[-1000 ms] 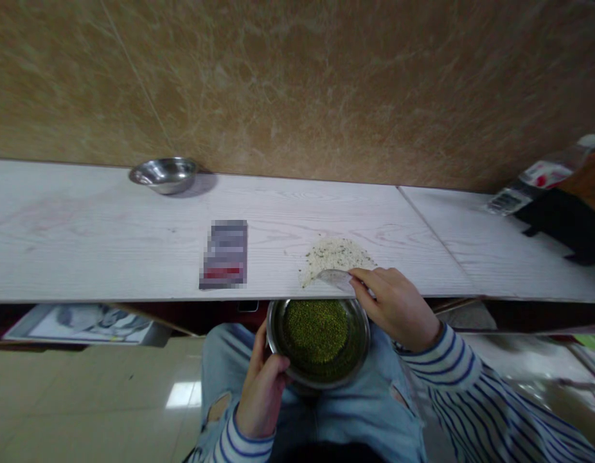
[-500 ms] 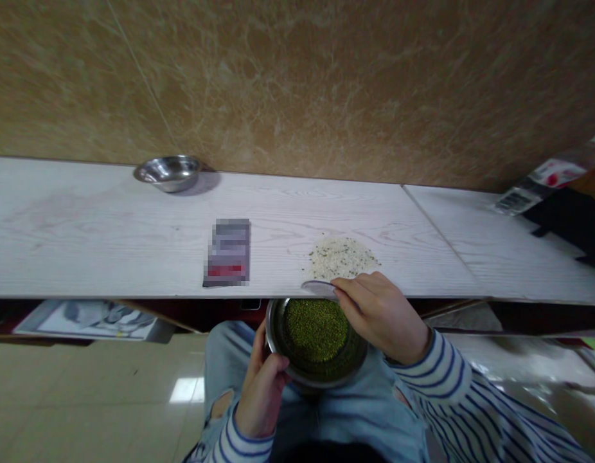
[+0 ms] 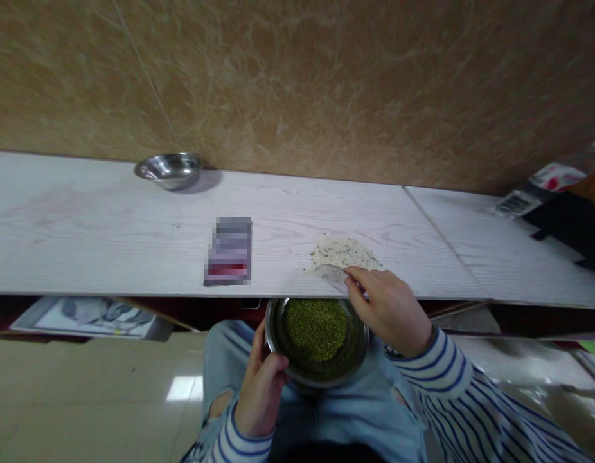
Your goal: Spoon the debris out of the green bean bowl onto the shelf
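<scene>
My left hand [image 3: 266, 379] grips the left rim of a steel bowl [image 3: 358, 360], thumb over the edge. The bowl rests at my lap, just under the table's front edge, with green mung beans [image 3: 317, 329] inside. Between the thumb and fingers of my right hand [image 3: 389, 305] is a clear, rounded plastic piece [image 3: 332, 275]; its exact kind is hard to make out. It is at the near side of a flat pile of white rice-like grains mixed with green bits [image 3: 348, 251] on the table.
On the white table [image 3: 109, 251] lies a blurred dark packet or phone [image 3: 229, 251], left of the pile. A small steel bowl [image 3: 169, 172] stands by the wall. A plastic bottle [image 3: 538, 186] and a black object [image 3: 572, 222] are at the far right. Shelves run below the tabletop.
My right hand drew the plastic piece to the table's front edge above the bowl, then moved it back to the pile. My left hand stayed on the bowl. The view shifted slightly.
</scene>
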### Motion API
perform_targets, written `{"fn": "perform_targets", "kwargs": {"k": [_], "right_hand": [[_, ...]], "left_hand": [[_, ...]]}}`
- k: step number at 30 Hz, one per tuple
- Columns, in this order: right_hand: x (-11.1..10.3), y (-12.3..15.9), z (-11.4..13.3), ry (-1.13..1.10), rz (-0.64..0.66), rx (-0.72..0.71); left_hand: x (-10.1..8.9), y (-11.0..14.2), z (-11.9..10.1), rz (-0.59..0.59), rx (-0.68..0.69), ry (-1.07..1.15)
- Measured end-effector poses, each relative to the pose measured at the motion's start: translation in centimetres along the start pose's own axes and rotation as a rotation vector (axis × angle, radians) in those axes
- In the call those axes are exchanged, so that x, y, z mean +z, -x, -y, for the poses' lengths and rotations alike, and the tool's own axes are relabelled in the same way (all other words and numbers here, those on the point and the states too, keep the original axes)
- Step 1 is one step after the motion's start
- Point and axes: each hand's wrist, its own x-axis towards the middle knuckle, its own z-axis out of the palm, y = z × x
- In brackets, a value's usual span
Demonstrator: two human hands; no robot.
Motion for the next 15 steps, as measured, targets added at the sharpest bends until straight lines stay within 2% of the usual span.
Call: {"fn": "perform_targets", "kwargs": {"k": [5,15], "right_hand": [[-0.78,-0.04,-0.43,0.014,-0.066,0.009],[-0.91,0.20,0.07,0.085,-0.001,-0.049]], "left_hand": [[-0.02,0.07,0.00,-0.009,-0.008,-0.006],[0.07,0.08,-0.06,-0.006,-0.002,-0.044]]}}
